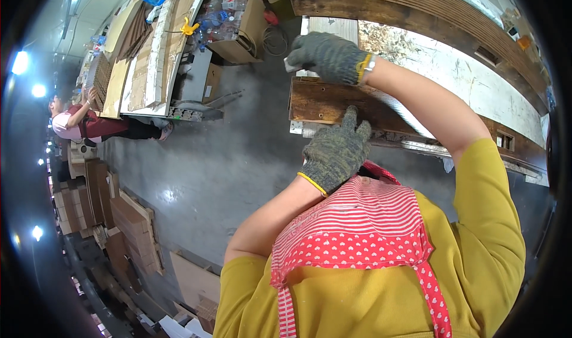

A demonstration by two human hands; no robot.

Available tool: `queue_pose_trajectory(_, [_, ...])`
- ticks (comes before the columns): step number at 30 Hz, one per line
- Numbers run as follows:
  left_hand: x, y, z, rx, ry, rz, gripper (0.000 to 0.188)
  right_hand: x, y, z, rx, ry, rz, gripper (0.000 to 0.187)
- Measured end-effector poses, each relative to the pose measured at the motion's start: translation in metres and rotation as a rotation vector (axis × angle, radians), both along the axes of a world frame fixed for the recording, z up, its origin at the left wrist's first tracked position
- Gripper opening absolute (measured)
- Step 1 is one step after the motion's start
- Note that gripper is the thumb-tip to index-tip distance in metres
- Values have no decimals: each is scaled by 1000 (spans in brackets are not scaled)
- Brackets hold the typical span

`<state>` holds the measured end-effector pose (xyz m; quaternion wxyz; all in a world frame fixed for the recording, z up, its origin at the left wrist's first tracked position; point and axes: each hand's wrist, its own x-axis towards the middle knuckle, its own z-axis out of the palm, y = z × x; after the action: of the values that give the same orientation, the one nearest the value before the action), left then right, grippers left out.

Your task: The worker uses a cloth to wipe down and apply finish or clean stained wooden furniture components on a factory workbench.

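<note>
A long dark brown wooden board [310,97] lies along the near edge of a worn white work table [435,61], with small holes at its left end and a rectangular cutout toward the right. My left hand [338,150], in a dark grey-green knit glove with a yellow cuff, rests its spread fingers on the board's near edge. Above the board's left end is my right hand [330,58], gloved alike, its fingers curled round a small whitish piece [292,67]. Most of that piece is hidden in the glove, so its kind cannot be told.
A second brown board with a ribbed face [387,1] lies along the table's far side. Plastic bottles fill a cardboard box [247,34] at the back. Another person [89,123] stands by a loaded bench at the left. Stacked brown panels [134,225] stand at lower left.
</note>
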<state>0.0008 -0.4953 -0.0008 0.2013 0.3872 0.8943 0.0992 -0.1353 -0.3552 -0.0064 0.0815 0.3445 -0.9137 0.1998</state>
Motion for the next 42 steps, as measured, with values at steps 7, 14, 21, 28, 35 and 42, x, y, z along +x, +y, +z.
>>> queue_pose_trajectory(7, [5,4,13,54,65,11,43,36,19,10,-233,-124,-20,18])
queue_pose_trajectory(14, [-2,8,-24,146,64,-104,37,39,-41,4,44,-51,275,17])
queue_pose_trajectory(21, [-17,-2,9,140,19,-87,44,13,16,6,-134,-142,-271,18])
queue_pose_trajectory(28, [-44,-6,-14,353,328,-178,48,112,92,-58,-1799,-795,-291,44])
queue_pose_trajectory(35, [-67,-50,-24,229,285,-200,35,138,86,-52,-2022,-700,-384,37])
queue_pose_trajectory(42, [-139,-148,-28,440,337,83,37,137,85,-64,-1995,-644,-528,28])
